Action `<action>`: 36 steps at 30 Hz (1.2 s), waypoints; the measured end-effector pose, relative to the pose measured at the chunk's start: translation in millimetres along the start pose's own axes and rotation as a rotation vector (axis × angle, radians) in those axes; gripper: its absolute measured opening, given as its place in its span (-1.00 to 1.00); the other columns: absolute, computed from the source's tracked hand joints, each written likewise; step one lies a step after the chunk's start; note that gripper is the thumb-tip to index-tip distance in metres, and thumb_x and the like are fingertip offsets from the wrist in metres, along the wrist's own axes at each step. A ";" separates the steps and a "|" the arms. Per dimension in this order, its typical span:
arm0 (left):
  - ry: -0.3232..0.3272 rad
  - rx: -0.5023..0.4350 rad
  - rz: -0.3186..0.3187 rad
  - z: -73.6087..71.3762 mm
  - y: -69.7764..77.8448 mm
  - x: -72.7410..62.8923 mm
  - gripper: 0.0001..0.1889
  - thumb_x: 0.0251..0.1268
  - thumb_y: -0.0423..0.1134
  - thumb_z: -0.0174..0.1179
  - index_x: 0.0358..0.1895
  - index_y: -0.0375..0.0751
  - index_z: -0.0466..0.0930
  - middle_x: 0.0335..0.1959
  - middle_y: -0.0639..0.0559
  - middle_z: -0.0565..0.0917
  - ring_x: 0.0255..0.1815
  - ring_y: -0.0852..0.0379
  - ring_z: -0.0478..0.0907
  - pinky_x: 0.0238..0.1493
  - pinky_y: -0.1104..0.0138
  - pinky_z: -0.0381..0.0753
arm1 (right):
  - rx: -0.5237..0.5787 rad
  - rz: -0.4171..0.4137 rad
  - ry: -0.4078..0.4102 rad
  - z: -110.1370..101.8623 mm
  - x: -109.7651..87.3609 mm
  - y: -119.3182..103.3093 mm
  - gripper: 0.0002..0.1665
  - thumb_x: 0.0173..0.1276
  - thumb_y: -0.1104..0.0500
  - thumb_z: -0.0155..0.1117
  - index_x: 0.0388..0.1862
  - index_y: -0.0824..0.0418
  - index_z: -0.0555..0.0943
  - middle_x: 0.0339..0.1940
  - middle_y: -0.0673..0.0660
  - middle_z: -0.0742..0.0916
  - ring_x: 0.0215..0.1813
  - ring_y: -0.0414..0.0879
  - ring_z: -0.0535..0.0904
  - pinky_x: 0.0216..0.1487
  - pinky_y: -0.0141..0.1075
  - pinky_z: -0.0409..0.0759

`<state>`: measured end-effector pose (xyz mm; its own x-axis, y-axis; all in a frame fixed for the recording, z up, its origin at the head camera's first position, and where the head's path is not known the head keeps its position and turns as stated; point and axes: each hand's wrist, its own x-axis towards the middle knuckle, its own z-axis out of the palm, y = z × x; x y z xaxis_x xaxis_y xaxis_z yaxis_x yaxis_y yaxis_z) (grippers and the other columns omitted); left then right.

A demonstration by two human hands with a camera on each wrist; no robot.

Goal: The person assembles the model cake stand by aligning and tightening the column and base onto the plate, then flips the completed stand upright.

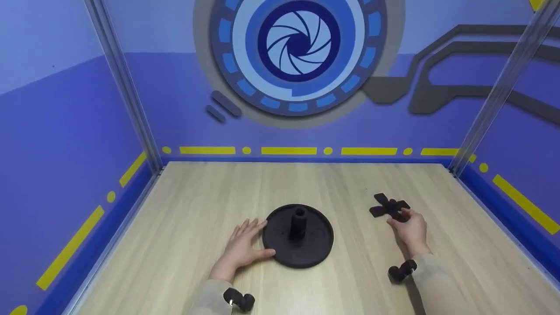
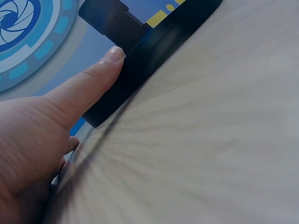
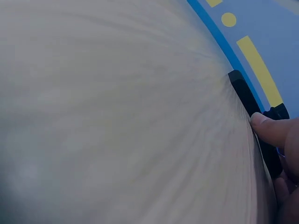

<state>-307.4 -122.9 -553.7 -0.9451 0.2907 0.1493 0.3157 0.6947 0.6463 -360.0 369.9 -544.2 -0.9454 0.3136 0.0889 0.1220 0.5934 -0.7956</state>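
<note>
The right hand (image 1: 412,229) pinches the black bladed piece (image 1: 392,204) off-centre, right of the black disc (image 1: 302,249) on the bench (image 1: 350,271), so the piece could twist, while the left hand (image 1: 243,249), spread and merely touching the disc's left side, might let it slide if bumped.

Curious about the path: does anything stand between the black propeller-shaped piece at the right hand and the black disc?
Nothing visible does: only wooden tabletop lies between the black propeller-shaped piece, pinched by the right hand, and the black disc. The left hand touches the disc's opposite side.
</note>
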 end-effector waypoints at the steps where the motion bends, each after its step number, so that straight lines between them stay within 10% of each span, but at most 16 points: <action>1: 0.000 -0.001 0.000 -0.1 0.1 0.0 0.01 0.03 0.28 0.49 0.55 -0.07 0.36 0.60 -0.32 0.27 0.68 -0.37 0.02 0.70 -0.24 -0.14 | -0.024 -0.010 0.002 -0.4 0.5 0.1 -0.24 0.40 0.23 0.36 0.44 0.58 0.33 0.37 0.61 0.47 0.45 0.48 0.37 0.56 0.20 0.33; 36: -0.006 0.002 -0.010 0.3 -0.3 -0.1 -0.01 0.05 0.26 0.48 0.56 -0.06 0.34 0.62 -0.28 0.25 0.69 -0.35 0.01 0.71 -0.21 -0.15 | -0.054 -0.189 -0.057 -2.1 -9.9 -26.9 -0.50 0.52 0.24 0.20 0.34 0.47 0.48 0.28 0.49 0.52 0.35 0.37 0.45 0.45 0.20 0.40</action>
<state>-307.4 -122.9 -554.1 -0.9476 0.2878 0.1388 0.3069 0.6989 0.6461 -353.3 352.4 -522.5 -0.9683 0.1514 0.1987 -0.0449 0.6770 -0.7346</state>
